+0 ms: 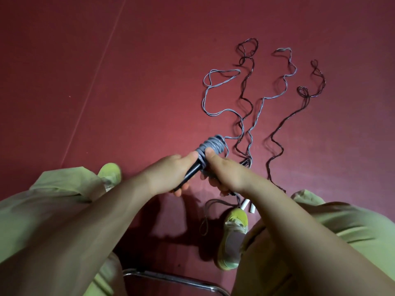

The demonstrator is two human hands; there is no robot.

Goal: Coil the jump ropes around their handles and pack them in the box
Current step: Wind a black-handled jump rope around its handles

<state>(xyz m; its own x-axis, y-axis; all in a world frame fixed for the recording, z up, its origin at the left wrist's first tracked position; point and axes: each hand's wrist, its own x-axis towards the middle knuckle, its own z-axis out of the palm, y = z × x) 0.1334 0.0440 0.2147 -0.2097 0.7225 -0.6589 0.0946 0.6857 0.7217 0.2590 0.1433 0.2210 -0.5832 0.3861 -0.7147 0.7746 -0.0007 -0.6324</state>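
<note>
While wound, handles point(193, 170) in both hands.

Red floor point(149, 60) carries loose jump ropes point(277, 124), perhaps four.

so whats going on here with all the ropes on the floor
A seated person is coiling a grey jump rope around its black handles. The left hand grips the handles while the right hand holds the wraps. Much of it still trails loose across the red floor, beside other uncoiled ropes. No box is in view.
</note>
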